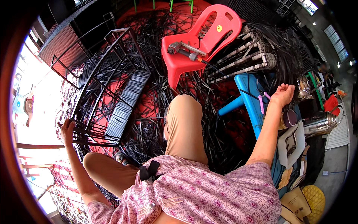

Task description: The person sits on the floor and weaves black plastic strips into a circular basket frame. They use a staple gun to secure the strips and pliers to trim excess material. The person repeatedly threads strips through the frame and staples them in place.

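At the left, my left hand [67, 128] is closed round the near corner of a black metal furniture frame [97, 136]. Part of that frame is wrapped with a panel of flat grey-black strips [125, 106]. My right hand [283, 94] is raised over a blue plastic table [247, 84] with its fingers curled in. Whatever they hold, if anything, is hidden. Just left of this hand lie pink-handled scissors [262, 102]. A bunch of black strips [281, 61] hangs down right behind it.
A red plastic chair [179, 61] carries a pneumatic stapler [184, 50] with an air hose. Loose black strips [153, 112] cover the red floor. Woven furniture [257, 56] is stacked beyond the table. A metal flask [320, 124] and a white box [292, 143] stand at the right.
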Available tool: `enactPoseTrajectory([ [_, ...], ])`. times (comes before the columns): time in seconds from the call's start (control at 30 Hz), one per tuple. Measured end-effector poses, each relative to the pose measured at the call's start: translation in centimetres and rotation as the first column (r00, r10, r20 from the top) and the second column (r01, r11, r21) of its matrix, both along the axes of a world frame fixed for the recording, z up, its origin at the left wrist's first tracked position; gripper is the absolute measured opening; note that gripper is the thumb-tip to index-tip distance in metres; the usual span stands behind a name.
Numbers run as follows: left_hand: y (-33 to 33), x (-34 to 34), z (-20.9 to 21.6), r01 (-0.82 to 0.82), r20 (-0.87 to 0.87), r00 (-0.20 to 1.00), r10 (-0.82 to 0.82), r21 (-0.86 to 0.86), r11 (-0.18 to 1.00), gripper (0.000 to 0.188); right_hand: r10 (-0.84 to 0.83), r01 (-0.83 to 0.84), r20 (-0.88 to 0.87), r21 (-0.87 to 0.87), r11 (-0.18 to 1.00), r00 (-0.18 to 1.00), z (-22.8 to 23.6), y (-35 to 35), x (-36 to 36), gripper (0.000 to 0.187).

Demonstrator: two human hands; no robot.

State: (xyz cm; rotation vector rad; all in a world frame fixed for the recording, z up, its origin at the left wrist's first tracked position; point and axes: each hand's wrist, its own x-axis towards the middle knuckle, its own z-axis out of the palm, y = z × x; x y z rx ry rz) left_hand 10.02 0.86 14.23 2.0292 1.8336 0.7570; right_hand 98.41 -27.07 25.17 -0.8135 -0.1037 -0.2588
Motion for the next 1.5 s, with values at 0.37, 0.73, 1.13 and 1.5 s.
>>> enactPoseTrajectory([
  [0.37, 0.2, 1.1, -0.1, 0.011, 0.036, 0.999, -0.010, -0.020, 1.000, 0.025, 0.049, -0.020, -0.307, 0.096, 0.995, 0.951, -1.4, -0.9, 3.5, 0.023],
  [0.73, 0.4, -0.6, -1.0, -0.021, 0.069, 0.997, 0.021, -0.004, 1.000, 0.026, -0.223, 0.216, -0.005, -0.220, 0.951, 0.975, 5.9, -0.8, -4.0, 0.029],
  [1.13, 1.7, -1.3, -2.0, 0.009, 0.046, 0.999, -0.011, 0.053, 0.999, 0.032, -0.112, 0.112, 0.125, 0.006, 0.994, 0.986, 16.5, -7.8, 3.9, 0.040],
  [1.5, 0.8, 0.8, -0.9, -0.023, 0.050, 0.999, 0.017, 0.131, 0.991, 0.039, 0.638, -0.365, 0.752, -0.554, 0.748, 0.165, 30.7, 8.5, -29.7, 0.020],
])
